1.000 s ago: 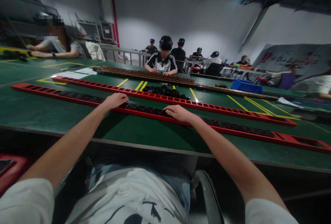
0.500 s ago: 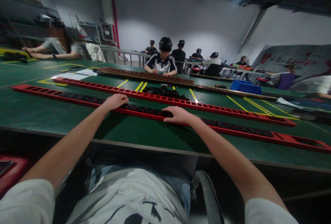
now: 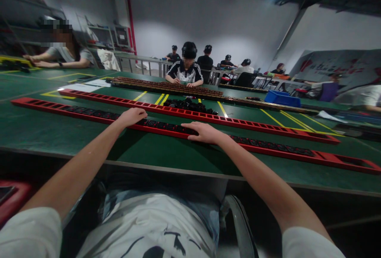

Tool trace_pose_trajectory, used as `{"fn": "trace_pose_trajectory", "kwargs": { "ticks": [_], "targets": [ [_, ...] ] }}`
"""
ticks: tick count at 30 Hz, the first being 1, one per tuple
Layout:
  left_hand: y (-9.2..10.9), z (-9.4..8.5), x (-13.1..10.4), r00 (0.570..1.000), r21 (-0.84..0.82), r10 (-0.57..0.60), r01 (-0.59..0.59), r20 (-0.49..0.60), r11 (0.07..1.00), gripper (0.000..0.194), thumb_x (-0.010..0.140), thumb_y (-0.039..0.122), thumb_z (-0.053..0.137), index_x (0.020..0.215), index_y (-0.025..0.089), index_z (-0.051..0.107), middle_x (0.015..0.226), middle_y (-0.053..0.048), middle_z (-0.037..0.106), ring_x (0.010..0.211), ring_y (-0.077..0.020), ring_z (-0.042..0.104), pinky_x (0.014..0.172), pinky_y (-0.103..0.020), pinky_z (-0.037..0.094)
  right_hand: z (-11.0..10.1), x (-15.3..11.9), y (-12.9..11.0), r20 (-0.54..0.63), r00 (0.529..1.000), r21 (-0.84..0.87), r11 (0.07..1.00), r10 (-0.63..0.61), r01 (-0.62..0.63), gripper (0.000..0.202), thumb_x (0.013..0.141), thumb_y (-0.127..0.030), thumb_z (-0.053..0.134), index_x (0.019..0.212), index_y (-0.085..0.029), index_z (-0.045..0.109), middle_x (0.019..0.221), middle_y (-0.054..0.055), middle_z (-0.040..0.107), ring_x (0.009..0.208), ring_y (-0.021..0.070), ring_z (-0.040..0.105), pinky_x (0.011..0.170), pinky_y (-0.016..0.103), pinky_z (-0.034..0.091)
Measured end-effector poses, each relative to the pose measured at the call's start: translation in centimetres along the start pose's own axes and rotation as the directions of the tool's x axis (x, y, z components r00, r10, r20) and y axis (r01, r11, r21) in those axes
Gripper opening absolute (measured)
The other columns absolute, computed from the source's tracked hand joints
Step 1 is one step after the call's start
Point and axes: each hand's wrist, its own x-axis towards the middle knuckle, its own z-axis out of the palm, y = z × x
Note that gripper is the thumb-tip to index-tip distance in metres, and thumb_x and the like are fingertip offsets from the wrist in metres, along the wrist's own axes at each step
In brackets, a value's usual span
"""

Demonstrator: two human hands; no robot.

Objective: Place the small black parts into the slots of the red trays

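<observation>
The near frame [image 3: 172,133] lies lengthwise on the green desk [image 3: 166,153]. The left hand [image 3: 132,116] and right hand [image 3: 204,132] rest on it, fingers bent; whether either grasps a part, I cannot tell.

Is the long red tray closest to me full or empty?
Partly full. Black pieces fill many slots in the near red tray, but several at its left end look empty.
</observation>
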Motion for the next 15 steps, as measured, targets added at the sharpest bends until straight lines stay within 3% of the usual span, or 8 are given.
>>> {"fn": "trace_pose_trajectory", "kwargs": {
  "ticks": [4, 11, 15],
  "targets": [
    [-0.02, 0.03, -0.02, 1.000, -0.009, -0.004, 0.004, -0.004, 1.000, 0.041, 0.090, 0.053, 0.043, 0.096, 0.025, 0.073, 0.103, -0.005, 0.075, 0.096, -0.0230, 0.068, 0.080, -0.027, 0.048, 0.31, 0.04, -0.31, -0.027, 0.997, 0.003, 0.997, -0.077, 0.077, 0.058, 0.096, -0.037, 0.058, 0.152, -0.030, 0.042, 0.146, 0.010, 0.055, 0.129, 0.0258, 0.056, 0.106, 0.040, 0.045],
    [0.02, 0.08, -0.04, 1.000, -0.013, 0.000, 0.000, -0.014, 1.000, 0.042, 0.089, 0.052, 0.043, 0.097, 0.025, 0.074, 0.102, -0.005, 0.075, 0.096, -0.0237, 0.068, 0.080, -0.027, 0.048, 0.20, -0.03, -0.66, -0.032, 0.993, -0.003, 0.993, -0.114, 0.114, 0.044, 0.097, -0.034, 0.057, 0.140, -0.023, 0.054, 0.140, 0.010, 0.059, 0.125, 0.0249, 0.058, 0.105, 0.038, 0.047],
    [-0.10, 0.16, 0.02, 1.000, -0.012, -0.003, 0.002, -0.021, 1.000, 0.043, 0.088, 0.054, 0.044, 0.097, 0.026, 0.074, 0.100, -0.005, 0.075, 0.094, -0.0238, 0.068, 0.080, -0.028, 0.048, 0.15, -0.03, -0.63, -0.052, 0.995, 0.017, 0.996, -0.086, 0.087, 0.054, 0.095, -0.034, 0.060, 0.146, -0.025, 0.047, 0.144, 0.010, 0.056, 0.127, 0.0253, 0.057, 0.106, 0.039, 0.046]
  ]
}}
